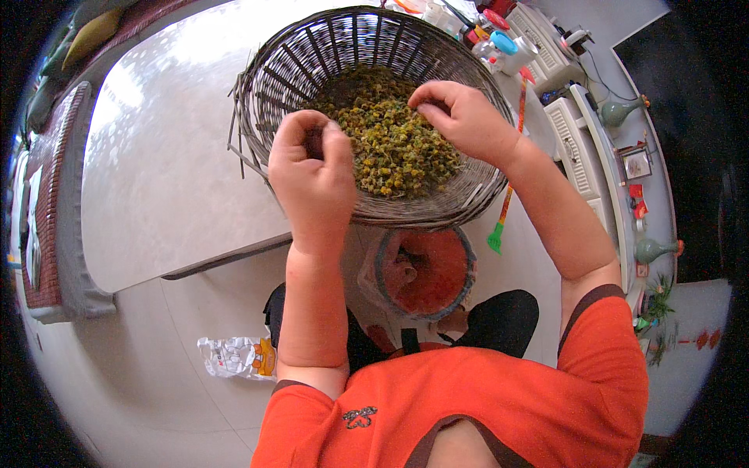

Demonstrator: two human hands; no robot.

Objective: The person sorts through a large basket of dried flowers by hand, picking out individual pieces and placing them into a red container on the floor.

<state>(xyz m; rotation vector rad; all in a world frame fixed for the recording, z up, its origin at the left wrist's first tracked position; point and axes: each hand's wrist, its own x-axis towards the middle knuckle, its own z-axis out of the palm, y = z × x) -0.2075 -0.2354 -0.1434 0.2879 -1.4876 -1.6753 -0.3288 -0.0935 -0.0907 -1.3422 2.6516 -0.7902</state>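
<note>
A round wicker basket (409, 215) tilts towards me, its near rim above a red-lined bin (436, 272). Small dried yellow-green flower heads (395, 155) are heaped inside it. My left hand (313, 161) hovers over the basket's near left side, fingers curled towards the thumb. Over the right side of the heap is my right hand (465, 117), thumb and forefinger brought close together. Whether a flower head sits between the fingertips of either hand cannot be made out.
To the left stands a pale glossy table (175, 181). A green-ended stick (495, 237) lies right of the basket, near lidded jars (503, 45) and white cabinets (570, 137). A crumpled plastic packet (237, 357) rests on the floor by my left leg.
</note>
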